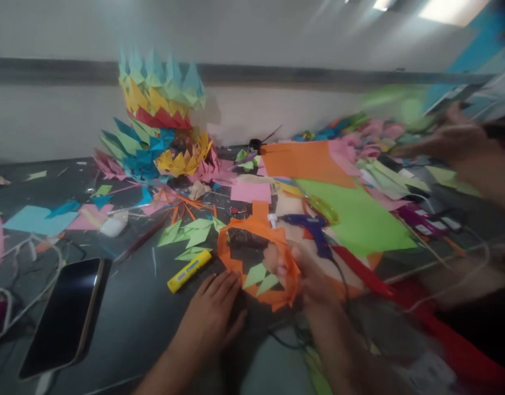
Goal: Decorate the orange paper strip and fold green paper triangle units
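Working at a dark worktop (129, 323) set against a pale wall (63, 120). Holding an orange paper ring (224, 248) at the near side with the right hand (304, 277), its fingers curled into the opening and closed on the ring's right wall. Reaching the left hand (215, 302) to the ring's lower left edge, palm down; cannot tell whether pinching it or only touching. Showing through the opening, 2 light green folded pieces (256, 275), cannot tell whether attached. Just beyond the ring, to its right, a blue glue gun (305, 221) with its white nozzle toward the ring. Near the left hand, a yellow glue stick (189, 271), then light green folded papers (197, 233). Farther left, a phone (63, 318) with a dark screen, near a white cable (57, 255). To the right, a bright green sheet (355, 219), partly beside, partly below an orange sheet (312, 162). Back by the wall, a tiered folded-paper piece (157, 96) in blue, green, yellow and red, above blue folded paper (143, 162). At far right, a magenta power strip (425, 220) and, blurred, another person's hand (453, 140), above loose paper.
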Available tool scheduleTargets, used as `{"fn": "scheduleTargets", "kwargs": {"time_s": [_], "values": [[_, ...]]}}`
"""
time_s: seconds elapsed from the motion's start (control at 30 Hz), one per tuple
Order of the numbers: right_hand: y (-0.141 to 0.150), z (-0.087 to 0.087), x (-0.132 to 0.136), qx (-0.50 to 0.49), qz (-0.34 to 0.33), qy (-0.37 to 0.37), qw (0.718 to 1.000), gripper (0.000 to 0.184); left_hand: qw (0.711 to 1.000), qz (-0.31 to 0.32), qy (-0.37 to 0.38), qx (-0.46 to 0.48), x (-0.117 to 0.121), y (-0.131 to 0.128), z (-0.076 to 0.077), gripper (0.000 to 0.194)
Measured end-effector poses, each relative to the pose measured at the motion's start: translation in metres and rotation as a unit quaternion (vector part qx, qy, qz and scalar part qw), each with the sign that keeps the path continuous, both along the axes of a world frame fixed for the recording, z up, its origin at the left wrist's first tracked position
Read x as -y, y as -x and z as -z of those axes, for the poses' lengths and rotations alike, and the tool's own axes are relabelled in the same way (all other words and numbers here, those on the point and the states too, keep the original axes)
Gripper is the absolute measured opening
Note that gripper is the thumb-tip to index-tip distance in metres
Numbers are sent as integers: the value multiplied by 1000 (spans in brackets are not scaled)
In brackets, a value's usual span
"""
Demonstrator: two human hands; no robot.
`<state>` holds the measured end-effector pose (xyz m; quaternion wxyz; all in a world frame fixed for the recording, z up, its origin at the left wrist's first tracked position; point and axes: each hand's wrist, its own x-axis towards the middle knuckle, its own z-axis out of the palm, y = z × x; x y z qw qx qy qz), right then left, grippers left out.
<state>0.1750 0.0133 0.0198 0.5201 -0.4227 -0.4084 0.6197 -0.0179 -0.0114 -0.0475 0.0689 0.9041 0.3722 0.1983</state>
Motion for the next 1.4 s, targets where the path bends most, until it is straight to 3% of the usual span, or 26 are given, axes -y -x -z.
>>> {"fn": "scheduleTargets", "kwargs": {"time_s": [0.17, 0.5, 0.8, 0.93, 1.0, 1.07, 1.13, 1.2, 1.33, 1.4], "values": [[1, -3, 0, -67, -33, -3, 997, 44, 1000, -5, 23, 21, 1, -1, -3, 41], [2, 24, 13, -101, -67, 25, 992, 41, 997, -11, 66, 41, 3, 0, -8, 39], [2, 46, 16, -157, -93, -33, 983, 36, 996, -36, 62, 52, 3, -3, -14, 36], [-8, 47, 13, -87, -73, -10, 994, 47, 996, -42, 66, 52, 4, -5, -13, 37], [-11, 35, -6, 3, -8, -34, 999, 48, 995, -38, 76, 55, 4, -6, -13, 39], [-10, 16, -41, 124, 64, -103, 985, 45, 994, -30, 87, 60, 3, -7, -13, 35], [-1, -8, -89, 271, 92, -193, 938, 35, 993, -26, 94, 61, 3, -8, -14, 30], [15, -30, -143, 413, 79, -252, 872, 27, 993, -32, 90, 64, 3, -9, -15, 29], [52, -54, -228, 490, 86, -250, 830, 52, 992, -31, 94, 72, 3, -10, -15, 35], [63, -59, -248, 515, 81, -250, 816, 47, 992, -31, 93, 74, 3, -9, -14, 38]]}}
